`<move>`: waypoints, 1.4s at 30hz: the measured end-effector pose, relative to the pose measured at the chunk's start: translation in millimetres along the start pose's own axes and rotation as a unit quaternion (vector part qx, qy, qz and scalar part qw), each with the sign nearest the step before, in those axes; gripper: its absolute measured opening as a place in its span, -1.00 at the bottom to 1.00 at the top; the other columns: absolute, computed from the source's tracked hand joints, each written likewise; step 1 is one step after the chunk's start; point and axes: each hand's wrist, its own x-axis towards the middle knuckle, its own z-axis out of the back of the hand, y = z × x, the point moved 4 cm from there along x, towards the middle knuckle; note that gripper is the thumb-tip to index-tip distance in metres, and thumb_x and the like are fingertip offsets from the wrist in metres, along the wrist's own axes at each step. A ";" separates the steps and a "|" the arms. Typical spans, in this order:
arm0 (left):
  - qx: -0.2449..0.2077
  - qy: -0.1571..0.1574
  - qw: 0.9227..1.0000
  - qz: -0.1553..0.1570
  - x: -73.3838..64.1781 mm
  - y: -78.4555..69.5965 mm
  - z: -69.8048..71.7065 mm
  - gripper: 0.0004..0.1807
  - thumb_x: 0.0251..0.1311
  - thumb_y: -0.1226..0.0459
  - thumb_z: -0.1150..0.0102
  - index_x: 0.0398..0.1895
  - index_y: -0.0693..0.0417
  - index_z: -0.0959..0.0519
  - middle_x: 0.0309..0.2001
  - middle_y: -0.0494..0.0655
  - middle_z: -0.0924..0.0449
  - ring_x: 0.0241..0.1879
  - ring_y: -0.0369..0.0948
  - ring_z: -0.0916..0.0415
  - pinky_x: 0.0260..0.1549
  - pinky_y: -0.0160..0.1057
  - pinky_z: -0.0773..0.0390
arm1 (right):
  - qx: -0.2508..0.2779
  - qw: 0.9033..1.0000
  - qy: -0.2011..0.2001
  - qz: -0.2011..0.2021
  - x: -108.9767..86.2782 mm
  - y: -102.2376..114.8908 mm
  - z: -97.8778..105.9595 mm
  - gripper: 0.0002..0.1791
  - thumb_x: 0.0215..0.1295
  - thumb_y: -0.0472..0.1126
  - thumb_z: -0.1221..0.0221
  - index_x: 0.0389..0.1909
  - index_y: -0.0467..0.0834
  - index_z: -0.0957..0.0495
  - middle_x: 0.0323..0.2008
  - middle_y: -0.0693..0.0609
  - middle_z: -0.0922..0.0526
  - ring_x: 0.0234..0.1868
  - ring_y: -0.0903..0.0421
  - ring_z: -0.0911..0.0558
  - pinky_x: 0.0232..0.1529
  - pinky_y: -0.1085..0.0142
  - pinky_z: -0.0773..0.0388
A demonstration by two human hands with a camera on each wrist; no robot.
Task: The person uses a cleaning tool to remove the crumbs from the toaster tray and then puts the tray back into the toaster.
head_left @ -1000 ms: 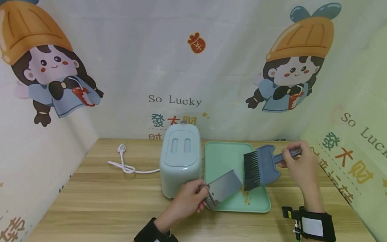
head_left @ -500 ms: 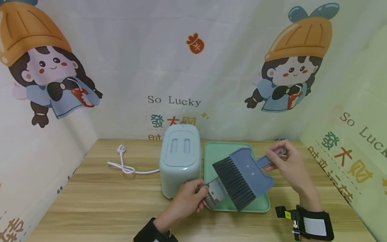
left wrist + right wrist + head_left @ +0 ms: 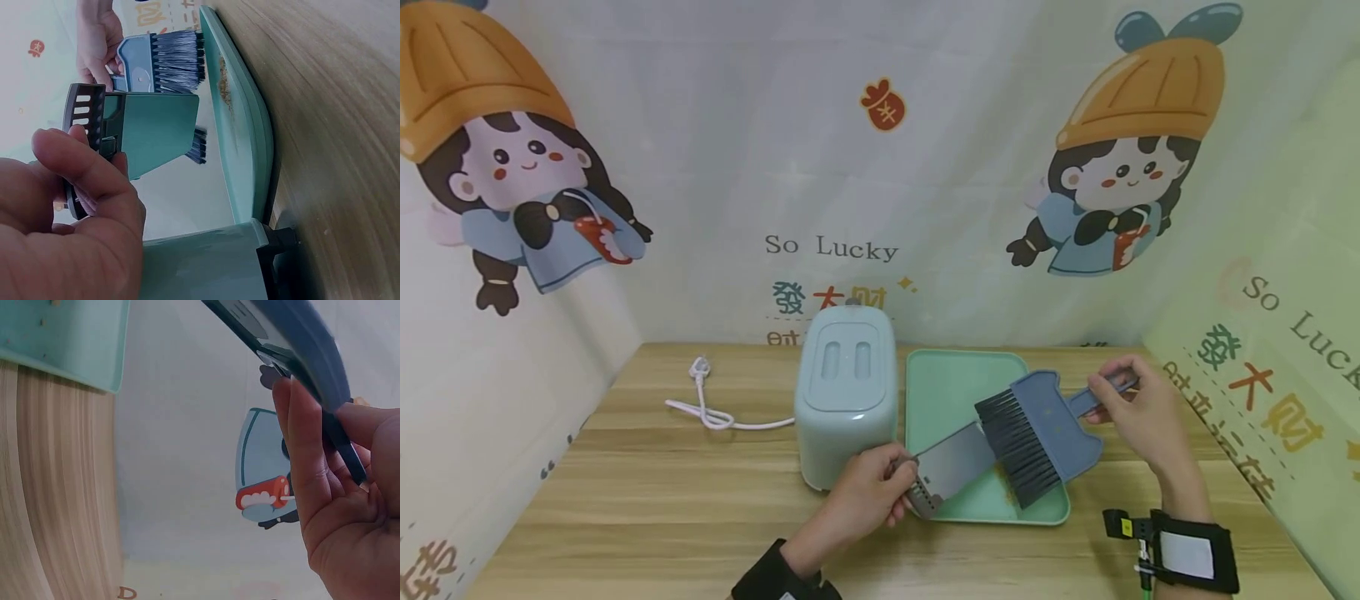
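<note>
My left hand (image 3: 872, 487) pinches the dark slotted end of a flat metal crumb tray (image 3: 955, 458), which slants over the green tray (image 3: 936, 379). By its blue handle, my right hand (image 3: 1142, 408) holds a wide brush (image 3: 1048, 425). The brush's black bristles overlap the far end of the crumb tray in the head view. Brown crumbs (image 3: 224, 84) lie on the green tray below. The pale green toaster (image 3: 847, 400) stands upright right beside my left hand. In the right wrist view, fingers and thumb (image 3: 350, 481) close around the brush handle.
A white power cord (image 3: 718, 421) with a plug runs left from the toaster across the wooden table (image 3: 685, 517). Behind the table hangs a printed cloth (image 3: 722, 150), and another cloth side stands close to my right hand.
The brush swept left across the crumb tray, covering much of it half a second ago, then drew back right toward its far end. My left hand and the crumb tray stayed put.
</note>
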 end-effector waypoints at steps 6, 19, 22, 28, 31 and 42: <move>-0.007 0.002 1.000 0.002 -0.5 1.2 0.0 -0.79 0.53 0.25 -0.09 -0.13 0.20 -0.66 -0.55 -0.13 -0.57 -0.61 -0.29 -0.48 -0.66 -0.41 -0.52 | -0.054 0.996 -0.067 -0.010 -1.3 7.3 7.0 -0.77 0.57 -0.30 -0.17 0.05 -0.38 -0.44 -0.29 -0.16 -0.58 -0.62 0.31 -0.71 -0.58 0.37 -0.69; -0.007 -0.001 1.000 -0.006 -0.3 0.6 0.1 -0.78 0.54 0.25 -0.08 -0.10 0.21 -0.66 -0.56 -0.14 -0.56 -0.62 -0.30 -0.48 -0.66 -0.42 -0.53 | 0.063 0.988 -0.091 -0.110 2.0 8.6 -19.3 -0.76 0.52 -0.34 -0.18 0.02 -0.41 -0.41 -0.35 -0.08 -0.64 -0.58 0.25 -0.74 -0.41 0.32 -0.77; -0.005 -0.001 1.000 -0.012 -1.0 -0.5 0.2 -0.77 0.55 0.24 -0.08 -0.09 0.22 -0.66 -0.56 -0.15 -0.56 -0.62 -0.31 -0.48 -0.66 -0.41 -0.54 | 0.063 0.986 -0.080 -0.133 0.9 1.5 -13.0 -0.77 0.51 -0.37 -0.15 0.03 -0.43 -0.39 -0.38 -0.05 -0.63 -0.57 0.27 -0.73 -0.41 0.34 -0.76; -0.009 -0.004 1.000 -0.012 -0.4 -0.2 1.1 -0.78 0.55 0.25 -0.08 -0.10 0.22 -0.65 -0.55 -0.15 -0.56 -0.63 -0.32 -0.48 -0.66 -0.41 -0.54 | 0.029 0.987 -0.064 -0.141 -2.0 -1.5 1.3 -0.73 0.53 -0.34 -0.14 0.08 -0.42 -0.38 -0.35 -0.11 -0.63 -0.59 0.25 -0.74 -0.42 0.35 -0.76; -0.009 -0.003 1.000 -0.009 0.0 0.0 1.5 -0.78 0.55 0.25 -0.07 -0.10 0.22 -0.65 -0.55 -0.14 -0.57 -0.62 -0.32 -0.47 -0.65 -0.41 -0.55 | -0.012 0.989 -0.059 -0.135 -4.4 0.7 8.1 -0.71 0.55 -0.28 -0.14 0.10 -0.41 -0.39 -0.32 -0.17 -0.65 -0.59 0.22 -0.75 -0.46 0.35 -0.75; -0.007 -0.005 1.000 -0.007 -0.3 -0.7 1.9 -0.78 0.55 0.26 -0.07 -0.09 0.21 -0.66 -0.55 -0.15 -0.57 -0.62 -0.32 -0.48 -0.64 -0.42 -0.54 | -0.078 0.982 -0.132 -0.109 -8.6 12.1 30.7 -0.73 0.54 -0.21 -0.18 0.06 -0.32 -0.47 -0.46 0.06 -0.71 -0.66 0.31 -0.71 -0.61 0.43 -0.65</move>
